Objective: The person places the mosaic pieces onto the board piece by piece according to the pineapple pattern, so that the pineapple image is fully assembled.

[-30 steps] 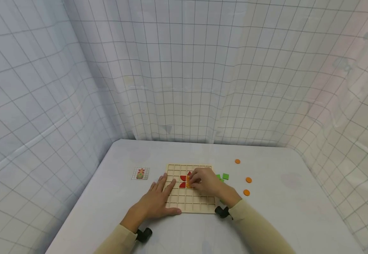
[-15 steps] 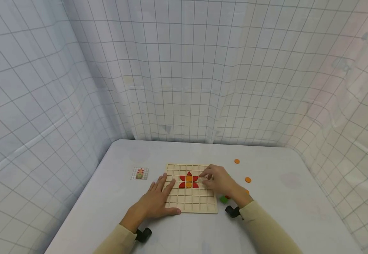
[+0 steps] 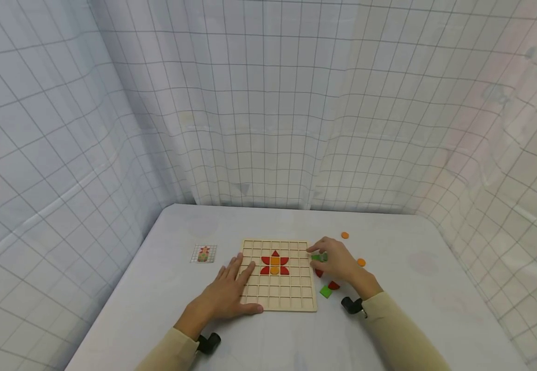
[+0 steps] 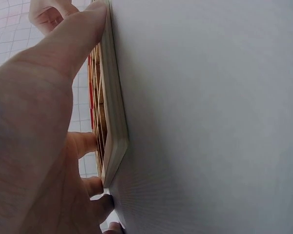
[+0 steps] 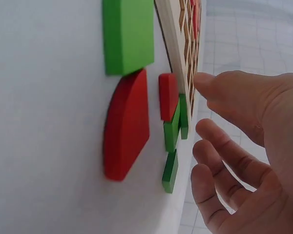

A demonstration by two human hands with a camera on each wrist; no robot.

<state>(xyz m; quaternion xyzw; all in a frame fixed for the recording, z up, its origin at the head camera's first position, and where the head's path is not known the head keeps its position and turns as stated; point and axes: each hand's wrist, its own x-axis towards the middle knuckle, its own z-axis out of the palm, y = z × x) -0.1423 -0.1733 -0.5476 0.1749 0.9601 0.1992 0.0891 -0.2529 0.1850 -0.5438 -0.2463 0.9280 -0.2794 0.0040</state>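
Note:
My left hand lies with spread fingers on the left edge and near-left corner of a wooden grid board; its thumb rests along the near edge. Set in the board are several red pieces, an orange square and an orange disc. Just right of the board, my right hand hovers above green squares, thumb and fingers apart, holding nothing. Below it in the right wrist view lie a red quarter-round piece, another red piece and several green squares.
A small picture card with a gridded flower pattern lies left of the board. Orange discs lie on the white table to the right. A grid-patterned white curtain encloses the table at the back and sides.
My right hand has moved right, off the pieces on the board to the loose green and red ones beside it, uncovering red pieces on the pattern's right. My left hand has stayed still.

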